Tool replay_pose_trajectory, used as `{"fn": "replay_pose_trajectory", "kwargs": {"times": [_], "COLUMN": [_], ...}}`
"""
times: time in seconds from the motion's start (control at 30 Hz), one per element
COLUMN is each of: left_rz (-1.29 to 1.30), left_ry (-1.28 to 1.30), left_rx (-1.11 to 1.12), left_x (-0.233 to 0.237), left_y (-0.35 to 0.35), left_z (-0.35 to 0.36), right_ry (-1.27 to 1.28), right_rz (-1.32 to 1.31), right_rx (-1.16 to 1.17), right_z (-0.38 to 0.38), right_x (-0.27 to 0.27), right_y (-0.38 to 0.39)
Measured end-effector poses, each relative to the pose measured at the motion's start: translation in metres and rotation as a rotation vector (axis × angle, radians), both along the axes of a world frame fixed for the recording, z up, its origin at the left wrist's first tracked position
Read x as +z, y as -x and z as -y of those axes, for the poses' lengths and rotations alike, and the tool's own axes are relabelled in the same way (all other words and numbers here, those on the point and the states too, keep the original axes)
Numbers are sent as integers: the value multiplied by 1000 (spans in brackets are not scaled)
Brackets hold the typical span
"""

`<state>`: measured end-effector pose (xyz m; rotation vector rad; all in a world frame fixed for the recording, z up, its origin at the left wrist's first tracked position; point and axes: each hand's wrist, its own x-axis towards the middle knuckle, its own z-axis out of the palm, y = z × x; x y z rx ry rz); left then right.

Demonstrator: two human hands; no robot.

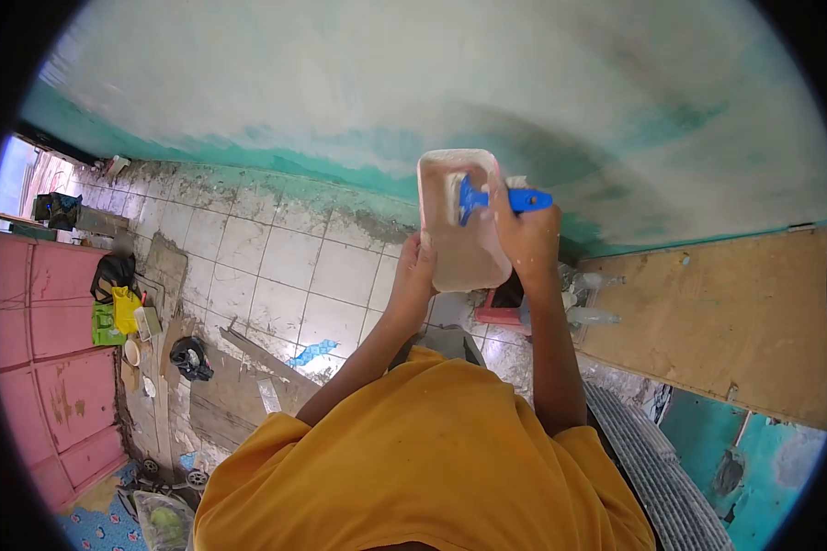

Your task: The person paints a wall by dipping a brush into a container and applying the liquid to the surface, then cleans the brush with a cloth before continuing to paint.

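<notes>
My left hand is closed on the left side of a pale, rounded rectangular paint tray, which is coated inside with whitish paint. My right hand grips the blue handle of a paintbrush at the tray's right side. The brush's whitish head lies inside the tray's upper part. Part of the handle is hidden by the right hand's fingers. Just beyond the tray rises a wall with uneven whitish paint over turquoise.
Stained white tiles cover the floor to the left. A wooden board and clear plastic bottles are at the right. Pink panels, bags and loose planks lie left. Corrugated sheets stand at lower right.
</notes>
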<state>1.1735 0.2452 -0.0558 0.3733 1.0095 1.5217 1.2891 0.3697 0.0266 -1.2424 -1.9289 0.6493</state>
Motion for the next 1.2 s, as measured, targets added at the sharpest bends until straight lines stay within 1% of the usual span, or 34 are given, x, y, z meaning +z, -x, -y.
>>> {"fn": "replay_pose_trajectory", "kwargs": {"times": [0.03,0.07,0.13,0.17,0.23,0.27,0.33,0.37,0.47,0.53,0.57,0.63,0.77,0.83,0.87,0.93,1.07,1.13,1.17,1.2], "left_rz": [21,19,-3,-2,-30,-32,-1,0,9,-21,-22,48,19,-27,-29,-3,-72,-126,-128,-106], "left_ry": [-10,-9,26,30,-2,0,-15,-10,41,29,30,38,4,-15,-16,25,48,45,43,38], "left_rx": [-15,-13,-31,-34,-39,-45,-47,-45,-36,-73,-76,-60,-72,-122,-124,-87,-73,-99,-102,-101], "left_x": [2,4,7,6,4,5,9,11,14,14,16,23,21,17,17,22,27,27,27,27], "left_y": [4,7,9,9,7,8,12,13,17,15,14,15,20,20,20,23,24,20,22,24], "left_z": [1,2,4,4,5,4,3,4,4,5,5,3,6,7,7,6,10,11,10,8], "right_ry": [37,38,118,122,12,14,95,99,74,27,28,107,135,14,12,91,104,50,49,20], "right_rz": [39,37,-62,-61,-14,-16,-76,-76,-7,38,38,-72,-56,12,10,-128,-84,5,2,-45], "right_rx": [69,72,-4,-7,-32,-38,108,110,105,-14,-17,159,111,7,5,173,102,31,27,103], "right_z": [3,3,3,0,-2,1,9,11,12,9,11,13,13,5,8,19,13,5,8,13], "right_x": [-1,-4,-6,-7,6,4,0,-2,-1,12,9,1,4,3,3,8,3,6,4,2], "right_y": [-2,-7,-17,-18,-11,-9,-7,-13,-21,-10,-10,-10,-18,-15,-14,-8,-19,-15,-14,-13]}}
